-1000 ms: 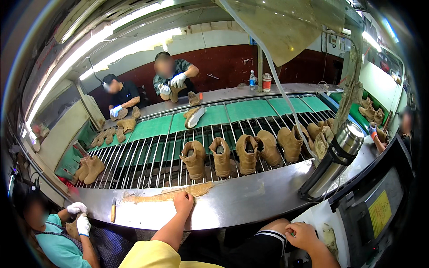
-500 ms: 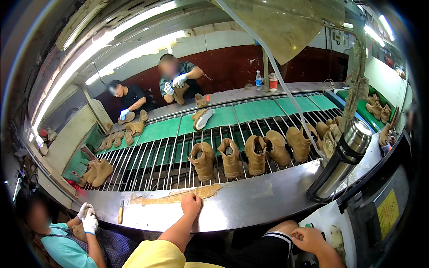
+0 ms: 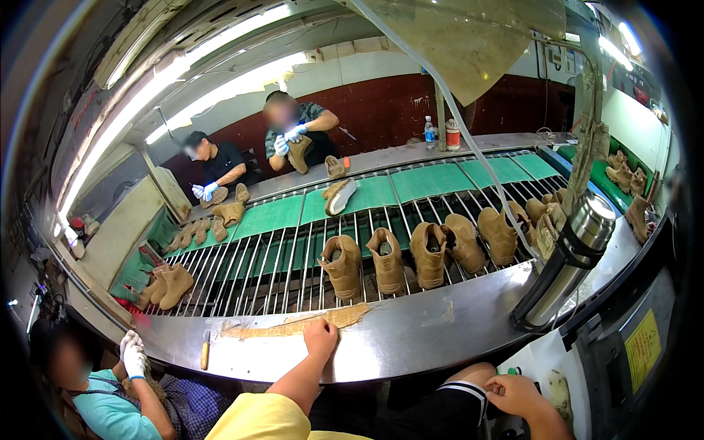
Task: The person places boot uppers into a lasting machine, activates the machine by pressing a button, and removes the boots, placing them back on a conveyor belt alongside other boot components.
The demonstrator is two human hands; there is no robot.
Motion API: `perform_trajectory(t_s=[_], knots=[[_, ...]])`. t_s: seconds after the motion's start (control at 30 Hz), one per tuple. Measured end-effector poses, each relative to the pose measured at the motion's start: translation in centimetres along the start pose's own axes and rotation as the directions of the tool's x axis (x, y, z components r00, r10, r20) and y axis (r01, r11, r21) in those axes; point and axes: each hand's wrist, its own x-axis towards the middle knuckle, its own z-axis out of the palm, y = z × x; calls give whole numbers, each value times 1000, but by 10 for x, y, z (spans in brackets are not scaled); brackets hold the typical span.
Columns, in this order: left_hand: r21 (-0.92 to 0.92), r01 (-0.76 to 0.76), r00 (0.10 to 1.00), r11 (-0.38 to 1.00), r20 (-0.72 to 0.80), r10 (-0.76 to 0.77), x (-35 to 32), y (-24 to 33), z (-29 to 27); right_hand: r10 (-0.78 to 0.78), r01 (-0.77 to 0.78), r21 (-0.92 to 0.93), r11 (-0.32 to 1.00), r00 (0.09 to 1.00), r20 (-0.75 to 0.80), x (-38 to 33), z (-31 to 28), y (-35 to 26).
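My left hand (image 3: 320, 337) rests in a loose fist on the steel bench top, against the right part of a tan strip of tape or card (image 3: 293, 323) stuck there. Nothing shows in that fist. My right hand (image 3: 511, 394) lies by my right knee, fingers loosely curled with no object visible in them. Beyond my left hand, a tan boot (image 3: 341, 268) stands upright on the metal rollers, with another boot (image 3: 386, 262) and several more lined up to its right. A wooden-handled knife (image 3: 205, 350) lies on the bench to the left.
A large steel thermos (image 3: 565, 264) stands at the bench's right. Green panels (image 3: 374, 192) run along the rollers, with a white-soled shoe (image 3: 341, 198) on them. Two gloved people handle footwear at the far bench (image 3: 396, 156); a person in teal (image 3: 121, 411) sits close at left.
The whole view has shifted slightly, moving things a little rightward. My hands keep their places. At near left, the co-worker's gloved hands have come closer together; the far-left co-worker's hands have moved.
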Motion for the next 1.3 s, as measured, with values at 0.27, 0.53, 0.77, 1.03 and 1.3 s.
perform_trajectory(t_s=[0.27,0.53,0.77,1.03,1.3], knots=[[23,-32,998,999,-53,33,-2,-7,4,3,-3,-12,1000,1000,22,1,2,1],[5,-46,997,999,-64,46,-1,-6,0,8,-6,-30,1000,999,51,1,3,2],[10,-23,999,1000,-42,23,-1,-8,0,18,-15,-38,999,997,72,1,2,-1],[12,3,1000,1000,-2,-3,-1,-10,0,17,-13,-39,999,995,94,1,-1,-5],[16,-9,1000,1000,-14,9,-1,-12,0,5,1,-52,999,995,99,0,1,-4]])
